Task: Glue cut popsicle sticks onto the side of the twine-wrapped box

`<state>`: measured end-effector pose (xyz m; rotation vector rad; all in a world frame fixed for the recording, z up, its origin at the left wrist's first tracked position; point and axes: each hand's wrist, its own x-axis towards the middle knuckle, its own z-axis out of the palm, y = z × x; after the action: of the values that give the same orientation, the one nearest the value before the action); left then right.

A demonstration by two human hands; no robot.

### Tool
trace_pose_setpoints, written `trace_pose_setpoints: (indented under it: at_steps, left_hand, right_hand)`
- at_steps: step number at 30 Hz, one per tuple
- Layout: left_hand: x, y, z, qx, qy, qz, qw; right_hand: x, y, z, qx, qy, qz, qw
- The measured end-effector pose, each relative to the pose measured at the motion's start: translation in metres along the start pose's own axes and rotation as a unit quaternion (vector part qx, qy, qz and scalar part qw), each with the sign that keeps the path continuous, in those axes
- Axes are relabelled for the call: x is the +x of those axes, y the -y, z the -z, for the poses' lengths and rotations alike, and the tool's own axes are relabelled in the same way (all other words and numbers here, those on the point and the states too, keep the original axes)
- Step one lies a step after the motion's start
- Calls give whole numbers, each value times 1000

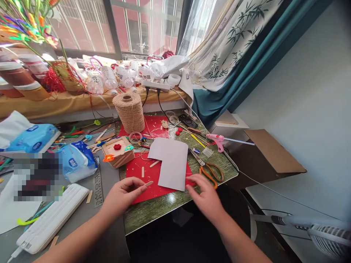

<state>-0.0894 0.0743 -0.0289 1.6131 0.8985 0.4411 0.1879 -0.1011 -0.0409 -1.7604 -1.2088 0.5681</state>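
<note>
A short wooden craft stick is pinched between the thumb and fingertips of my left hand, above the red sheet. On that sheet lies an L-shaped piece of white card. My right hand is beside the card's lower right edge, its fingers apart and holding nothing; whether the fingertips touch the card I cannot tell. Two more loose stick pieces rest left of the card. Behind them stands a small wooden stick box decorated with coloured flowers.
Orange-handled scissors and a pink glue gun lie at the right, near the table edge. A large twine spool stands at the back. Tissue packs, a ruler and a white power strip occupy the left.
</note>
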Motion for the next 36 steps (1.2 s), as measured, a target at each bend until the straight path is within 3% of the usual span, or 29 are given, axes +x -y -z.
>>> trace_pose_setpoints:
  at_steps: [1,3,6,8,10,11,13,15,17,19,22,25,28,32,36]
  left_hand:
    - [-3,-7,-10,-21,15,11,1000]
    - [-7,-18,-32,-45,53,10,998]
    - [-5,-25,-59,-11,60,-24,998]
    - [1,-23,-67,57,43,-57,996]
    - [9,-18,-68,163,54,-131,976]
    - [13,-13,-67,227,71,-184,954]
    - [20,-3,-66,348,103,-291,885]
    - [25,6,-66,433,114,-349,823]
    - [26,11,-66,481,116,-354,794]
    - [24,10,-65,512,121,-334,782]
    - [20,5,-61,534,124,-303,780]
    - [14,4,-60,543,113,-282,783]
    - [10,10,-65,553,118,-276,778]
    - [6,20,-71,568,126,-284,762]
    - [3,26,-73,563,108,-280,770]
  right_hand:
    - [-6,12,-19,132,51,-32,989]
    - [-13,32,-55,361,125,-104,918]
    - [-13,46,-90,543,70,-187,816]
    - [-6,43,-95,583,24,-220,781]
    - [5,34,-88,573,-13,-220,789]
    - [10,28,-81,556,-41,-207,804]
    - [20,14,-63,508,-96,-180,837]
    - [26,1,-46,436,-114,-169,877]
    - [27,-8,-33,332,-81,-162,926]
    - [25,-12,-25,208,-17,-130,969]
    - [26,-10,-27,60,62,-50,995]
    - [40,-2,-40,-44,92,32,994]
    - [61,6,-61,-190,151,99,965]
    - [81,15,-82,-305,230,115,917]
    - [88,22,-76,-344,280,102,890]
